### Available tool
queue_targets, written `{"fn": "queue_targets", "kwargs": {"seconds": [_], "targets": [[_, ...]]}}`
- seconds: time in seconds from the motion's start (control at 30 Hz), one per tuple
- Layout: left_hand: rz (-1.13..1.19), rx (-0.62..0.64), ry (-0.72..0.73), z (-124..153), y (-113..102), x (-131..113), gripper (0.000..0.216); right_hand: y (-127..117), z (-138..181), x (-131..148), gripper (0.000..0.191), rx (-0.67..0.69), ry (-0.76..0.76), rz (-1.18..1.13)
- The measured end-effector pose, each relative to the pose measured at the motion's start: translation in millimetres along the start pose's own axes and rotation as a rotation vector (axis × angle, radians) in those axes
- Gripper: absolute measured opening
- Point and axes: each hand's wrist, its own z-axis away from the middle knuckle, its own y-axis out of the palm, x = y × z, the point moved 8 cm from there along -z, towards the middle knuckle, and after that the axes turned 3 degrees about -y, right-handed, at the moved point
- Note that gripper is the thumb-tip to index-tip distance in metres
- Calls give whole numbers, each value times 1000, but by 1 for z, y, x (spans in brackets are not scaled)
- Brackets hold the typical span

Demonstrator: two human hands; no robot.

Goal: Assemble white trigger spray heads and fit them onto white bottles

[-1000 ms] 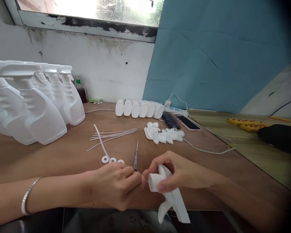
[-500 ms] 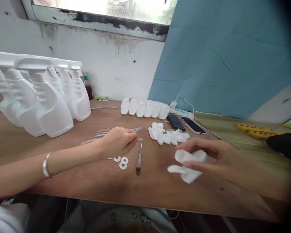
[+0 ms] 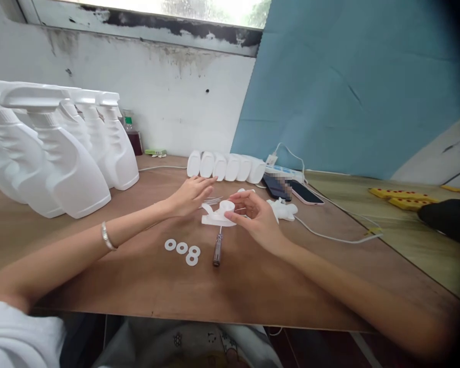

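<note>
My right hand [image 3: 261, 221] has its thumb and fingers closed around a white trigger spray head [image 3: 213, 220], held over the middle of the table with its trigger side to the left. My left hand [image 3: 190, 195] is just left of it, fingers stretched out and nothing visible in them. Thin clear tubes [image 3: 213, 200] lie partly hidden between the hands. Below the spray head lies a small screwdriver [image 3: 217, 249] with a see-through handle. Several flat white washers [image 3: 181, 248] sit to its left. More white spray heads [image 3: 284, 209] are piled behind my right hand.
White spray bottles [image 3: 74, 168] stand at the left. A row of white rounded plastic pieces [image 3: 232, 167] lines the back. Behind my right hand are a phone [image 3: 306, 192], a power strip [image 3: 291, 174] and a white cable [image 3: 333, 237]. Yellow pieces [image 3: 398, 198] lie far right.
My right hand has carried the spray head left and away from me to the table's middle. My left hand has moved back, its fingers opened, and the thin tube is no longer seen in it.
</note>
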Motion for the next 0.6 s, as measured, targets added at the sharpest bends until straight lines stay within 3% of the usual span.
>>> {"fn": "queue_targets", "kwargs": {"seconds": [0.1,0.17,0.23,0.3,0.43,0.5,0.6], "targets": [[438,194,-39,27,4,-9,47,7,1,1,35,-37,-31,-25],[504,222,-66,43,8,-13,45,15,3,4,32,-6,-57,11],[441,191,-72,54,12,-12,38,23,6,9,26,69,-109,139],[344,145,-71,61,14,-9,30,23,10,23,20,92,-273,352],[109,56,-52,62,13,2,29,29,39,59,16,76,-927,791],[-15,42,0,62,13,4,31,44,56,55,14,251,-1134,933],[-163,33,94,63,14,2,33,63,68,36,15,520,-1182,1063]]}}
